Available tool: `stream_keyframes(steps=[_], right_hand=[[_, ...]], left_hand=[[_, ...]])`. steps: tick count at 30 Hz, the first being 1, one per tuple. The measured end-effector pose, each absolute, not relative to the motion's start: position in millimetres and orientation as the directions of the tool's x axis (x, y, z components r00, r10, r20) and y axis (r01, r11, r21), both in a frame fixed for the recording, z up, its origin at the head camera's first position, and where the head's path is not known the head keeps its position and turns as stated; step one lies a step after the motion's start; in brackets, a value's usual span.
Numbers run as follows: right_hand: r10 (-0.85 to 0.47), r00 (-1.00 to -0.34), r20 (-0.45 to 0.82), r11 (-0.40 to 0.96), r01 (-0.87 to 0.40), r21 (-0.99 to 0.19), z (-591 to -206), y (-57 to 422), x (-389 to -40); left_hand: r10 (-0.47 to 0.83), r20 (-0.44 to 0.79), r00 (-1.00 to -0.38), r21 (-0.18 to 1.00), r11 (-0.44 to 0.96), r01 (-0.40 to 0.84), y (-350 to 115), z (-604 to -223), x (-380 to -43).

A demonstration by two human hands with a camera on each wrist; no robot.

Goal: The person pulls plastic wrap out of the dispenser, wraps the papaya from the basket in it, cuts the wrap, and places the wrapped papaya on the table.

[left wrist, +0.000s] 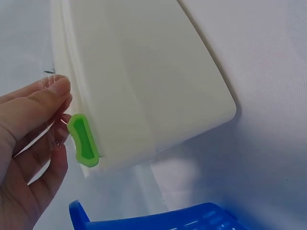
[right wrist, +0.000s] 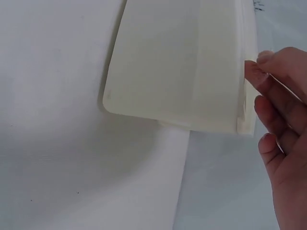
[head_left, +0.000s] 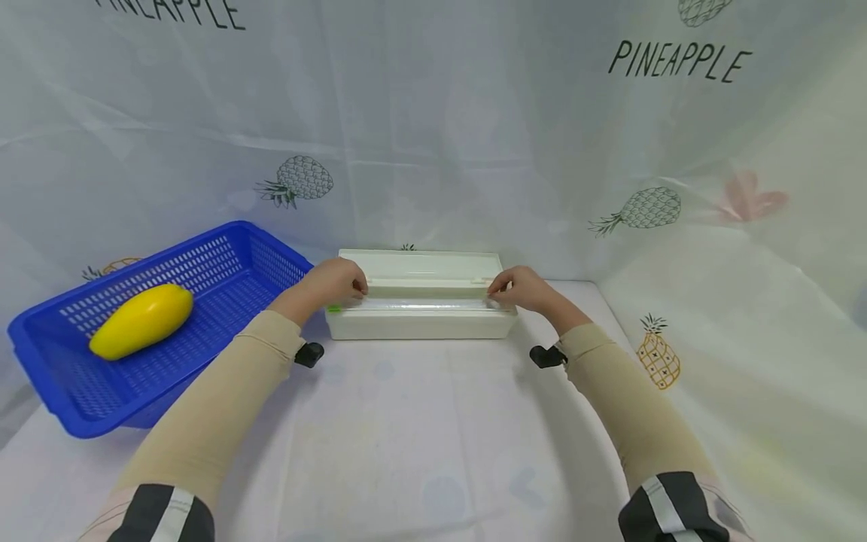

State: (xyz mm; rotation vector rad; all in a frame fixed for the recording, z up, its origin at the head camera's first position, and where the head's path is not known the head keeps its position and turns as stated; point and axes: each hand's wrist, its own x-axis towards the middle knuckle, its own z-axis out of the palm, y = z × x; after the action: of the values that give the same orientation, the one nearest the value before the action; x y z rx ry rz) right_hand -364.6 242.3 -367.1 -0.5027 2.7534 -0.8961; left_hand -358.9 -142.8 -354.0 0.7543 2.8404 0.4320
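Observation:
A white plastic wrap dispenser (head_left: 421, 326) stands at the back of the table with its lid (head_left: 420, 264) raised. Clear plastic wrap (head_left: 427, 304) stretches along its opening. At the left end my left hand (head_left: 336, 281) pinches the film between thumb and fingers, close beside the green slide cutter (left wrist: 84, 140). My right hand (head_left: 520, 289) pinches the film's other end with thumb and forefinger, right at the dispenser's edge; the rest of its fingers are loosely bent in the right wrist view.
To the left stands a blue plastic basket (head_left: 223, 324) with a yellow, mango-like fruit (head_left: 142, 321) in it. A pineapple-print cloth (head_left: 433, 135) hangs behind the dispenser and along the right side. White cloth (head_left: 406, 436) covers the table in front.

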Motion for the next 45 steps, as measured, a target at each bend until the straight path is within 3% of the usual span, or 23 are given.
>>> stream_keyframes(steps=[7, 13, 19, 31, 45], right_hand=[[-0.352, -0.935, -0.045, 0.715, -0.238, -0.657, -369, 243, -363], [-0.397, -0.918, 0.000, 0.618, -0.267, -0.740, -365, 243, -361], [-0.448, -0.894, 0.005, 0.641, -0.325, -0.696, -359, 242, -361], [-0.449, -0.893, 0.020, 0.685, -0.359, -0.634, -349, 241, -353], [-0.443, -0.892, 0.091, 0.690, -0.404, -0.601, -335, 239, -351]], left_hand=[[0.478, -0.078, -0.875, 0.333, 0.839, 0.429, -146, -352, -357], [0.442, -0.082, -0.893, 0.478, 0.804, 0.354, -148, -348, -356], [0.474, -0.056, -0.879, 0.570, 0.738, 0.362, -151, -341, -351], [0.532, -0.102, -0.841, 0.457, 0.776, 0.435, -148, -335, -351], [0.524, -0.112, -0.844, 0.513, 0.758, 0.403, -155, -323, -346]])
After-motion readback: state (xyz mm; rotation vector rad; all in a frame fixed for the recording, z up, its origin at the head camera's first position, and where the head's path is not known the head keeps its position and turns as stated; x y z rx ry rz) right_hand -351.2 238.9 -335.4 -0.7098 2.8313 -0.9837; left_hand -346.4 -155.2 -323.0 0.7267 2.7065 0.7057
